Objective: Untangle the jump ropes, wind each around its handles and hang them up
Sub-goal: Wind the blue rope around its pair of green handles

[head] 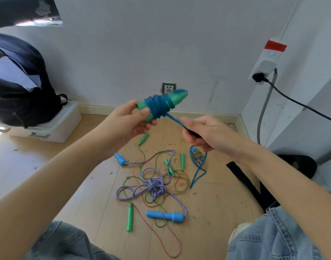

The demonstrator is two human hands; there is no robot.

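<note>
Blue rope (175, 120): keep taut; left hand (131, 119) grips green handles (161, 106), right hand (202, 133) pinches rope, wind neat.

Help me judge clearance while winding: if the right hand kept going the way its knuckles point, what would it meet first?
Probably the left hand gripping the green handles; the right hand faces them along the blue rope. Depth is uncertain.

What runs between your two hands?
A taut stretch of blue rope, from the coil on the green handles in the left hand to the right hand; head view.
</note>
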